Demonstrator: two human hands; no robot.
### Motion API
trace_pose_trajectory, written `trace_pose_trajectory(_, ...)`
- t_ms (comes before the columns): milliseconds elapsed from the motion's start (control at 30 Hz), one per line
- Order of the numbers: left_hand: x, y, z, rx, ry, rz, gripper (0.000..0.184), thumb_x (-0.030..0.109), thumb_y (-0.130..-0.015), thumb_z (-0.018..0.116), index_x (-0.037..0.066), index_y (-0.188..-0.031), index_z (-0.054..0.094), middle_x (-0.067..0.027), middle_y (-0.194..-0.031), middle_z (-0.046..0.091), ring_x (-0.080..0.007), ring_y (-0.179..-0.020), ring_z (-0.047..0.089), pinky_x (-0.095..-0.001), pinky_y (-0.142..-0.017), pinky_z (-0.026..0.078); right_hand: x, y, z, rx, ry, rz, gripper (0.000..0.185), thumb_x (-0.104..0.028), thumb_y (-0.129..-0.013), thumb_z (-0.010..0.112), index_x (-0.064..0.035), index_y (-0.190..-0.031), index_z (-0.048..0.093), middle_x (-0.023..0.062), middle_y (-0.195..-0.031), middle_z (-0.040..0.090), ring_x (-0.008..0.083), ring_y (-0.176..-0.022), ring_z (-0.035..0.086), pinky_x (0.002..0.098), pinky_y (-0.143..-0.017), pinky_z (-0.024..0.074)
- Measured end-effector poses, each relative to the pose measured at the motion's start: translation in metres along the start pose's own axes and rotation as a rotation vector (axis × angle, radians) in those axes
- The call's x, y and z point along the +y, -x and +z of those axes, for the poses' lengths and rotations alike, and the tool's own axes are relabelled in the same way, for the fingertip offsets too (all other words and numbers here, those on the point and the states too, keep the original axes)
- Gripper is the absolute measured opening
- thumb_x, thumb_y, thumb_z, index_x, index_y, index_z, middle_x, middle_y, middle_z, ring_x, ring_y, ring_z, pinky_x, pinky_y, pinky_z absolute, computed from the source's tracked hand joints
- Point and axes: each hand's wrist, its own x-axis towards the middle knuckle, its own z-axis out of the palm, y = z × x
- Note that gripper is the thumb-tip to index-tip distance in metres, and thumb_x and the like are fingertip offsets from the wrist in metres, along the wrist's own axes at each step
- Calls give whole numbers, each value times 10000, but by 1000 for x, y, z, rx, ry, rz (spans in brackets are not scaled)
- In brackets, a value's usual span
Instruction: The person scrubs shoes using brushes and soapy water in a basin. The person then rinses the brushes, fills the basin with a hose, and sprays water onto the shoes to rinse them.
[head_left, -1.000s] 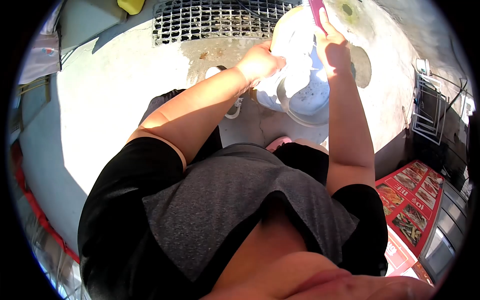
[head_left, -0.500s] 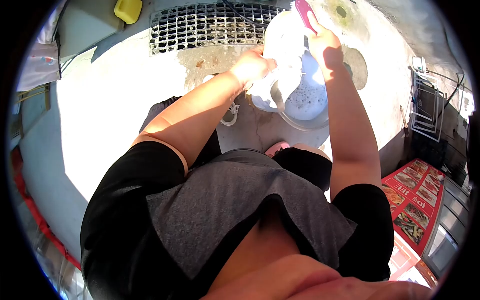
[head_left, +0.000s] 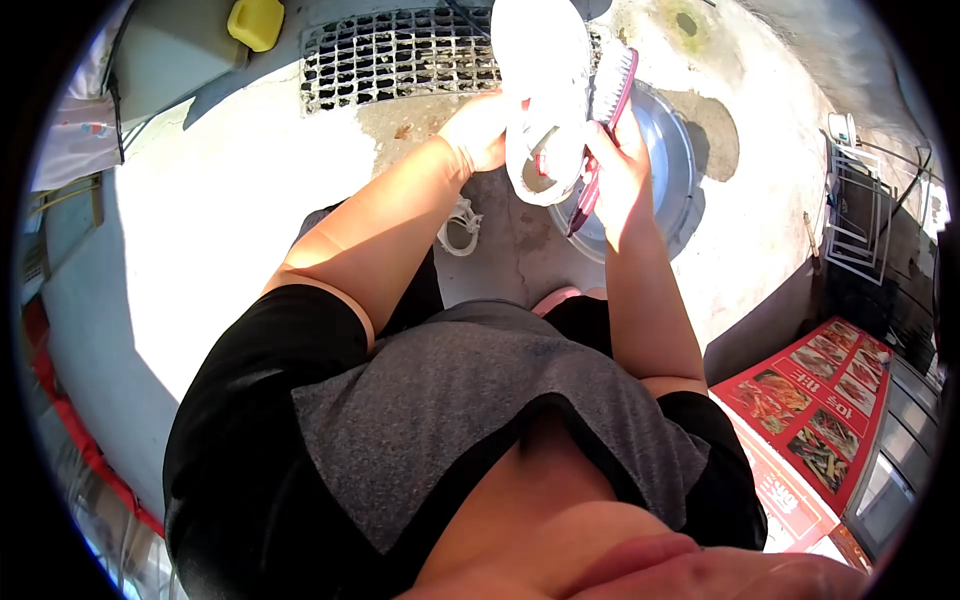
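Note:
A white shoe (head_left: 541, 68) is in my left hand (head_left: 476, 134), which grips it by its left side, with the opening turned toward me. In my right hand (head_left: 622, 172) is a scrub brush (head_left: 614, 85) with a dark pink handle and white bristles. The bristles point toward the shoe's right side; whether they touch it I cannot tell. Beneath the brush and my right hand stands a basin (head_left: 682, 150) of bluish water, partly hidden by them. A second white shoe (head_left: 460, 228), partly covered by my left forearm, rests on the ground below my left hand.
A metal drain grate (head_left: 390, 62) lies in the ground at the far side. Beyond it to the left is a yellow container (head_left: 256, 22). On the right are a white wire rack (head_left: 855, 212) and a red board with food pictures (head_left: 815, 405).
The shoe has swung up and away from over the basin, now nearly upright in view. My right hand has come down with the brush, whose bristles now show beside the shoe.

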Motion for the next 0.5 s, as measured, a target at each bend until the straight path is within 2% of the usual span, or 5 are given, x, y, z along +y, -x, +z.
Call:
trace_pose_trajectory(133,10,-2,7,133,-136,28,322,214,-949,581,29,-1213,582,-129,-1126,664,-239,-991,660,-429,-858,551,12,-6,19,6,102,-227,791,55,-839,675,18,-1493,231,110,-1190,601,148,-1051,599,276,-910,494)
trace_pose_trajectory(200,8,-1,32,452,-294,37,353,269,-968,551,34,-1230,574,-131,-1147,658,-247,-978,662,-442,-849,551,17,-10,20,29,127,-269,905,57,-811,704,50,-1508,127,141,-1216,593,149,-1047,607,279,-882,512)
trace_pose_trajectory(233,4,0,26,377,-52,64,524,457,-938,568,39,-1254,568,-137,-1196,642,-266,-1055,623,-421,-932,503,17,-12,23,42,137,-300,917,55,-808,706,49,-1510,117,142,-1219,593,150,-1040,610,279,-869,518)
trace_pose_trajectory(367,13,8,31,192,-53,44,697,569,-920,547,44,-1371,464,-114,-1283,593,-252,-1110,596,-404,-974,473,18,-15,31,173,517,-286,857,-121,-844,699,-2,-1516,182,189,-1165,617,237,-973,646,312,-817,529)
trace_pose_trajectory(500,4,6,26,346,-363,124,551,410,-928,616,1,-1285,526,-148,-1170,646,-216,-1022,642,-357,-840,541,33,-9,37,88,920,-373,768,-194,-874,648,-43,-1511,248,246,-1140,613,352,-1028,618,388,-892,494)
